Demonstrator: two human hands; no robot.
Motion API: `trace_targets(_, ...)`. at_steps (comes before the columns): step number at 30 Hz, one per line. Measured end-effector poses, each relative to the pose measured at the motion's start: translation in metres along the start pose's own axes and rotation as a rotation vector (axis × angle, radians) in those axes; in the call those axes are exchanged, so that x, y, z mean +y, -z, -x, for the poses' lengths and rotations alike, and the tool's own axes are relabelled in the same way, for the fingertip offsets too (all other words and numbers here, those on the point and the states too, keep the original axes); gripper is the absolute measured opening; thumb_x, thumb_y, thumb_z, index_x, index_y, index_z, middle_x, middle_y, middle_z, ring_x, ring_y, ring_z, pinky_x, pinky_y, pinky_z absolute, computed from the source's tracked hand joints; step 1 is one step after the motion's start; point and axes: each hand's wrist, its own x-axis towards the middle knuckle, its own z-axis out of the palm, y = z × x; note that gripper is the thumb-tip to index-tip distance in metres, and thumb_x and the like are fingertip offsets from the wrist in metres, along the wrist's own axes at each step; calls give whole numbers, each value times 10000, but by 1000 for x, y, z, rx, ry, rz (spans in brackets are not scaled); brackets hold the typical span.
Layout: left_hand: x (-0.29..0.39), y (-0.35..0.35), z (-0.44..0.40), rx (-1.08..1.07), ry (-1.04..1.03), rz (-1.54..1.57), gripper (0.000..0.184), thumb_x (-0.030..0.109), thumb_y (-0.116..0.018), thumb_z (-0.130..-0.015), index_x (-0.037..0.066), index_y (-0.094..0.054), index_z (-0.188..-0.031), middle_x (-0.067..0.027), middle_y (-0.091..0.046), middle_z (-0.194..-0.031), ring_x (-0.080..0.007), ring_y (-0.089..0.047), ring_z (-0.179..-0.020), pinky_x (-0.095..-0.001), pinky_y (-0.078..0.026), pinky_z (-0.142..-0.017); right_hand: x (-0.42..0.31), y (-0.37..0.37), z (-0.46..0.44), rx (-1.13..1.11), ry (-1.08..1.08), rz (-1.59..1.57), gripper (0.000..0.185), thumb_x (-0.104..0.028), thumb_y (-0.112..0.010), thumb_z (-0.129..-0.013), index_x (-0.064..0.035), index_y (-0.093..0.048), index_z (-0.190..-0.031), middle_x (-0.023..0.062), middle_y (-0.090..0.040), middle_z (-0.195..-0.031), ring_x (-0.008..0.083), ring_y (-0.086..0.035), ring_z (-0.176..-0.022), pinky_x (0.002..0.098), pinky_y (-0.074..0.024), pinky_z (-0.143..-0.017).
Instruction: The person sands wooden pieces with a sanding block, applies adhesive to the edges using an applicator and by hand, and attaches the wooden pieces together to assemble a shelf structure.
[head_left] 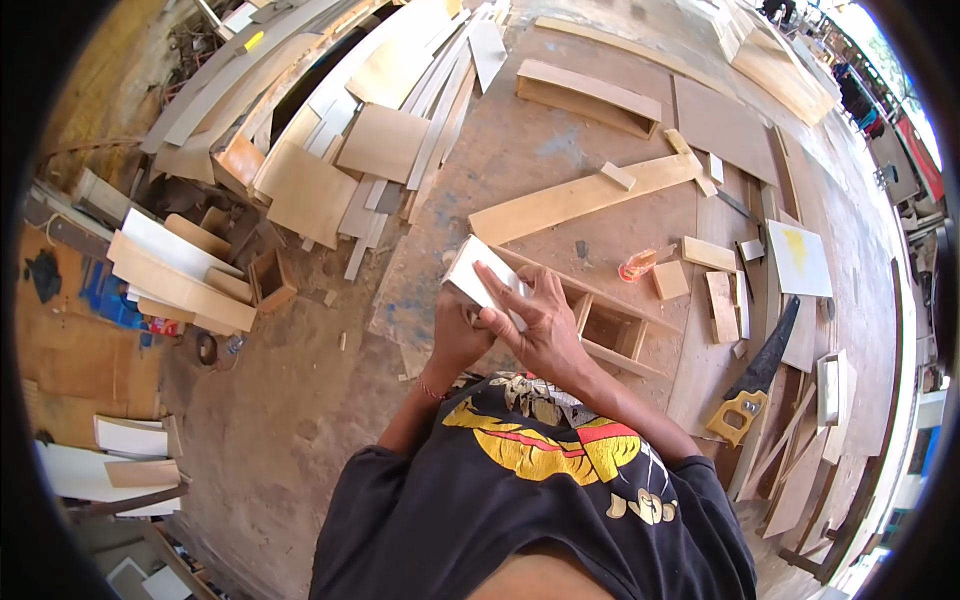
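A small white-faced board or block [466,268] is held up close to my chest, above the near edge of the work table. My left hand [460,325] is closed around its lower side. My right hand [540,315] lies over its face with fingers spread, the index finger stretched along the white surface. Beneath and to the right of my hands lies a wooden frame with compartments [640,322], partly hidden by my right hand. A small bottle with a red and clear body [637,265] stands beyond the frame, beside a small wood block [670,280].
A long plank [600,195] and an open wooden box [588,97] lie farther back on the table [440,215]. At the right rests a handsaw [765,365] with a yellow handle, near offcuts. Stacked panels [385,140] lean at the left; scraps lie on the floor.
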Motion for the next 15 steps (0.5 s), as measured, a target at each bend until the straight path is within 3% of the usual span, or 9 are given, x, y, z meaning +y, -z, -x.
trace_targets(3, 26, -6, -5, 184, -118, -165, 583, 76, -647, -621, -14, -478, -1171, -155, -540, -1008, -295, -557, -948, -361, -452, -811, 12, -1, -7, 71, -70, 99, 465, -479, -483, -887, -287, -495, -1310, 204, -505, -962, 344, -479, -921, 439, -421, -791)
trace_targets(5, 39, -12, -3, 177, -180, -157, 581, 34, -610, -605, -24, -472, -1166, -174, -518, -1021, -344, -536, -954, -375, -440, -825, 25, 8, -23, -24, -266, -113, 425, -447, -485, -896, -276, -524, -1283, 198, -520, -959, 350, -476, -910, 440, -424, -779)
trace_targets(7, 39, -12, -2, 167, -152, -139, 539, 39, -642, -586, -39, -499, -1100, -220, -527, -1023, -410, -517, -949, -416, -438, -823, 29, 2, -22, 28, -175, 73, 429, -459, -490, -890, -280, -529, -1279, 196, -515, -949, 344, -473, -907, 443, -425, -764)
trace_targets(9, 27, -12, 1, 194, -155, -187, 520, 49, -645, -616, -37, -502, -1108, -214, -530, -1034, -393, -527, -961, -404, -448, -804, 13, 4, -9, 3, -48, 192, 438, -418, -506, -895, -206, -539, -1276, 177, -557, -928, 307, -476, -920, 416, -411, -817)
trace_targets(11, 8, -3, 5, 8, -12, -91, 503, 92, -663, -652, -34, -506, -1113, -206, -536, -1044, -371, -539, -963, -391, -461, -774, -2, 4, 3, -64, 28, 184, 453, -432, -516, -884, -219, -532, -1283, 174, -558, -933, 307, -481, -928, 417, -409, -831)
trace_targets(12, 7, -5, 3, 56, -146, -108, 484, 141, -674, -686, -27, -513, -1110, -199, -541, -1017, -351, -549, -934, -386, -467, -734, -1, 5, 1, -47, 28, 186, 453, -436, -514, -884, -224, -531, -1283, 173, -558, -922, 309, -481, -918, 417, -409, -827)
trace_targets(15, 21, -13, 2, 212, -82, -199, 500, 134, -684, -663, -27, -508, -1102, -202, -532, -991, -374, -535, -923, -409, -457, -744, 7, 3, -4, -9, -16, 210, 446, -440, -511, -883, -235, -535, -1279, 173, -554, -898, 311, -479, -895, 416, -408, -817)
